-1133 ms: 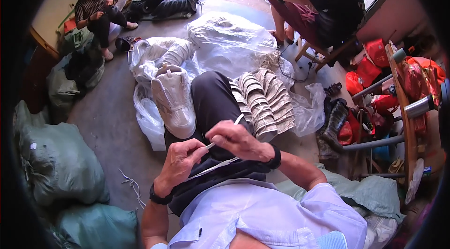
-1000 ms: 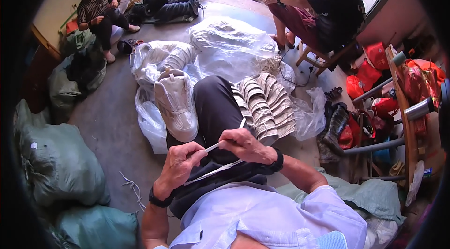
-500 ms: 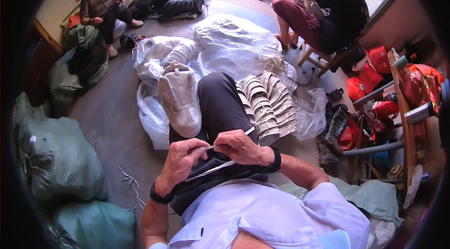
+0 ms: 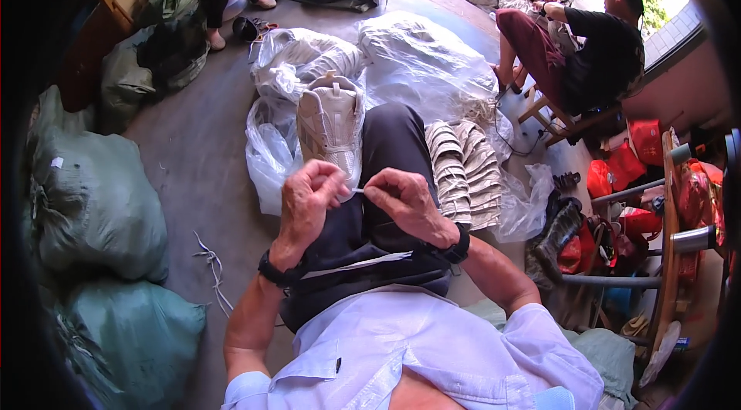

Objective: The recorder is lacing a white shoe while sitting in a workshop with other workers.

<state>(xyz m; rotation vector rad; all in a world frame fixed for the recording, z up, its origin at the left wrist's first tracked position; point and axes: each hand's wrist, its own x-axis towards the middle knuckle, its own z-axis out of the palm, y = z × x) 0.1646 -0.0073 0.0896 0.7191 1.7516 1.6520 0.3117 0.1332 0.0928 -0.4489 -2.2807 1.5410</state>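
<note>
Shoe [image 4: 332, 124]: on my left leg, in front of me
Left hand [image 4: 309, 205]: near the shoe's toe
Right hand [image 4: 405, 205]: over my right leg
Lace [image 4: 357, 190]: between my two hands
Shoe rows [image 4: 467, 171]: right of my right knee
Plastic bags [image 4: 421, 55]: on the floor, past my knees
Loose strings [image 4: 214, 275]: on the floor, left of me
Sacks [image 4: 100, 209]: farther left, past the strings
Person [image 4: 602, 55]: ahead, to the right, on a stool [image 4: 567, 128]
</note>
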